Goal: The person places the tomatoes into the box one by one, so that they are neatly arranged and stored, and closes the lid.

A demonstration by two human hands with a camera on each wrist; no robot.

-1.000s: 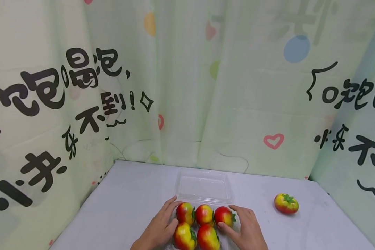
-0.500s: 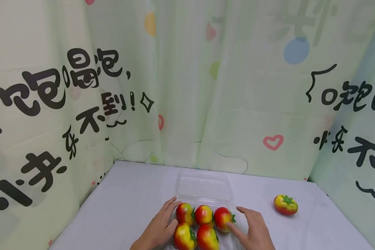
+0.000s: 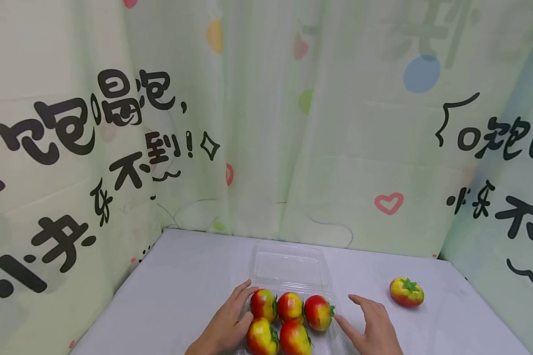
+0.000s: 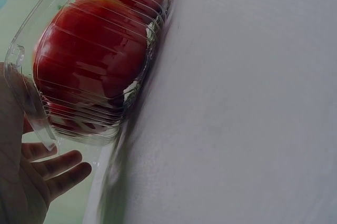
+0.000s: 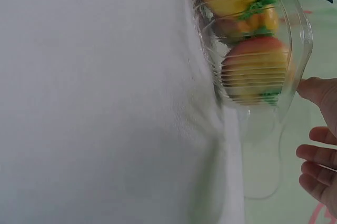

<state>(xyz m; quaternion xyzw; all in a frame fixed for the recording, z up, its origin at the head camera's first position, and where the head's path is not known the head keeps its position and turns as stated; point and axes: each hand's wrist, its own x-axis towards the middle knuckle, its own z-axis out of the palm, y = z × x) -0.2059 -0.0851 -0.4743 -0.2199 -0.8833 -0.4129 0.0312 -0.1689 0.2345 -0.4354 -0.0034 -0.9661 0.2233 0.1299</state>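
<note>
A clear plastic clamshell box (image 3: 330, 340), lid laid back, holds several red-and-yellow fruits with green leafy caps, like persimmons or tomatoes. Three make up its back row, with the right-hand fruit (image 3: 318, 312) beside the middle one. My left hand (image 3: 224, 323) rests at the box's left side, thumb and index fingertip at the left fruits (image 3: 263, 304). In the left wrist view its other fingers (image 4: 63, 163) stretch out below the box rim. My right hand (image 3: 373, 325) is at the box's right side, fingers spread, holding nothing. Its thumb tip is close to the right-hand fruit.
A single matching fruit (image 3: 406, 292) sits on the white-covered table (image 3: 182, 276), to the right of the box. The transparent lid (image 3: 288, 264) lies open behind the box. Printed curtains (image 3: 257, 123) surround the table at the back and sides.
My right hand has let go of the back-right fruit and drawn away to the right, towards the box's edge. The left hand stays in place.
</note>
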